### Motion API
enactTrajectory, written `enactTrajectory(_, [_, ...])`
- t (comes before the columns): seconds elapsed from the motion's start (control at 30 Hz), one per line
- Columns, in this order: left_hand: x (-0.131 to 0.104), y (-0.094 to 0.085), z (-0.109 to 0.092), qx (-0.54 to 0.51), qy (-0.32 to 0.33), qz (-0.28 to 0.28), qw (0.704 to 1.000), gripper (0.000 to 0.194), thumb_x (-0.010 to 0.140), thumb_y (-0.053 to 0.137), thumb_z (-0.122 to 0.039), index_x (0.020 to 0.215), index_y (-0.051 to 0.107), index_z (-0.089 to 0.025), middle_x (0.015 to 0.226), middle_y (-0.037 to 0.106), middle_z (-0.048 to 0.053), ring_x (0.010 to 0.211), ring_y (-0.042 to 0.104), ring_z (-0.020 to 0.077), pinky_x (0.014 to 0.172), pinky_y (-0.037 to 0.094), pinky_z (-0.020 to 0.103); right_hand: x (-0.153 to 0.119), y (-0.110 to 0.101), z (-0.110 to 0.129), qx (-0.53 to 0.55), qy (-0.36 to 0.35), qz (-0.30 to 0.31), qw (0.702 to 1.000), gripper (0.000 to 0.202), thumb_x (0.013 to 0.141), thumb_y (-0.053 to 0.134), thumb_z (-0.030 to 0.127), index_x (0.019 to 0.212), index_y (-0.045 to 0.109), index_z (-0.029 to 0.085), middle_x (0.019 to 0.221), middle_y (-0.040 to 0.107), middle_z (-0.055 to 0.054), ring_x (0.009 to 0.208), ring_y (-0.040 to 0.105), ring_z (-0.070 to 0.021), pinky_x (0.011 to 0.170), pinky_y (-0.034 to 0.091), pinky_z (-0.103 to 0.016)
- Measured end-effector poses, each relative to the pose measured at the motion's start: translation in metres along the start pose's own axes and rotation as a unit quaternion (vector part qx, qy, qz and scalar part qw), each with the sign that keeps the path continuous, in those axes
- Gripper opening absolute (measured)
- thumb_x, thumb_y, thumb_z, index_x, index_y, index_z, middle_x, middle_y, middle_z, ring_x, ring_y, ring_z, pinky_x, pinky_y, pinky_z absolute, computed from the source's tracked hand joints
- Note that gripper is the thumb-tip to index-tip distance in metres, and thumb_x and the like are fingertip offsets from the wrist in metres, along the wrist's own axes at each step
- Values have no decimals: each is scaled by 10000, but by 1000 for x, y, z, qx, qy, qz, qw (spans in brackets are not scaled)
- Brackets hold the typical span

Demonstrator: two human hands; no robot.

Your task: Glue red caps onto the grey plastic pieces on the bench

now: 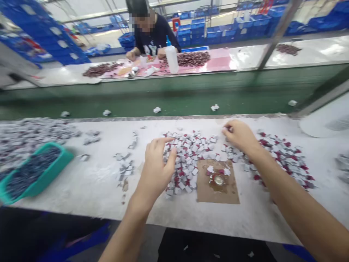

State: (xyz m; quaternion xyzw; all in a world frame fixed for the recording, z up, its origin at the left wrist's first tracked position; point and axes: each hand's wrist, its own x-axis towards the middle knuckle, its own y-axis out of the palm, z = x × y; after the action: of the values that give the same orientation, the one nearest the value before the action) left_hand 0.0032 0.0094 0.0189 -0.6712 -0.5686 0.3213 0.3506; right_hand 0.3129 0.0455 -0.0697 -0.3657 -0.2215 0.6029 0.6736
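Observation:
My left hand (159, 163) is over the left edge of a pile of small white and dark red pieces (191, 149), thumb and fingers apart, nothing visible between them. Right of that pile, my right hand (238, 134) pinches a small dark piece (229, 129) at its fingertips. Between my forearms lies a square brown cardboard (218, 196), with a small round dish (219, 179) on a wet patch and a few pieces beside it. A second pile of white and red pieces (289, 156) spreads beyond my right forearm.
A teal basket (51, 174) of dark pieces stands at the left beside a heap of grey-white pieces (32, 131). A green conveyor belt (185, 98) carries spaced small pieces. Across it, a person (152, 32) works near a white bottle (171, 58). A white container (327, 116) is at right.

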Motion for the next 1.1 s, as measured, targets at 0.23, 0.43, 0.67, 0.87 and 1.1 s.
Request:
enactTrajectory(0.23, [-54,-26,108,168,-170,-121,963,456,953,635,-458,1283,768,-172,1248,725,235,1319,682,489,1237,540,701,-118,-37,-41,139,48,-6,989,434,1025,739,669,1222,913,323,1159,922,-106,959,904,-338,737,719,-392])
enactTrajectory(0.43, [-76,-23,126,156,-211,-118,958,431,938,595,-445,1237,757,-180,1212,679,224,1231,693,483,1153,592,711,-200,-24,-37,155,98,20,983,613,912,808,884,1047,920,296,1034,925,-96,805,898,-296,716,760,-348])
enactTrajectory(0.67, [-78,-17,123,120,-228,-151,954,300,918,612,-455,1091,689,-222,1145,656,160,928,725,316,971,689,549,-231,-15,-40,165,172,-14,971,643,827,855,901,934,914,270,948,938,-96,798,924,-314,683,762,-312])
enactTrajectory(0.87, [-88,-20,104,12,-248,-82,965,415,996,676,-604,1182,749,-240,1132,779,123,1037,778,332,1001,674,504,-235,-17,-31,238,172,-47,955,434,852,950,693,1043,954,303,944,942,-65,792,925,-309,678,774,-321])
enactTrajectory(1.1, [-102,-4,82,-89,-191,9,978,360,1017,708,-525,1223,803,-246,1324,816,124,1179,784,318,1085,647,479,-231,-12,-10,284,161,-40,944,273,938,950,562,1092,946,337,1053,943,-48,935,931,-287,860,795,-334])
